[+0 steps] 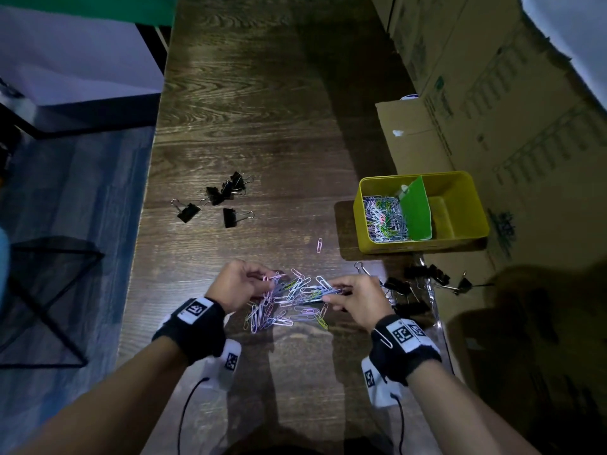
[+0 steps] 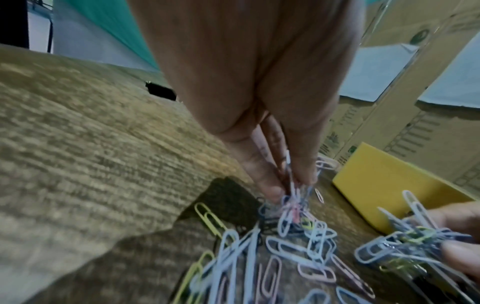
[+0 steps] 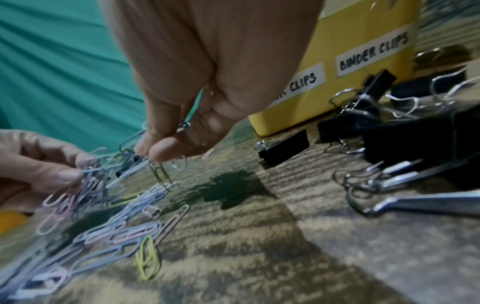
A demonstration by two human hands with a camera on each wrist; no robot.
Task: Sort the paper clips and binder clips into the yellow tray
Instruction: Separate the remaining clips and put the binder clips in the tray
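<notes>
pastel paper clips point(image 1: 289, 300) heaped between both hands — each pinching some

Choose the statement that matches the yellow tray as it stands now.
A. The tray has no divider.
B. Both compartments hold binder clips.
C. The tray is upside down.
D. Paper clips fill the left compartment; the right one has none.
D: in the head view the yellow tray holds paper clips left of the green divider; its right side is bare.

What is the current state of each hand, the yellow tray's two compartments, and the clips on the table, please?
left hand: pinches paper clips.
right hand: pinches paper clips.
paper clip pile: loose on the table.
yellow tray: left compartment holds paper clips; right compartment bare.
green divider: leaning.
binder clips: unsorted on the table.
</notes>
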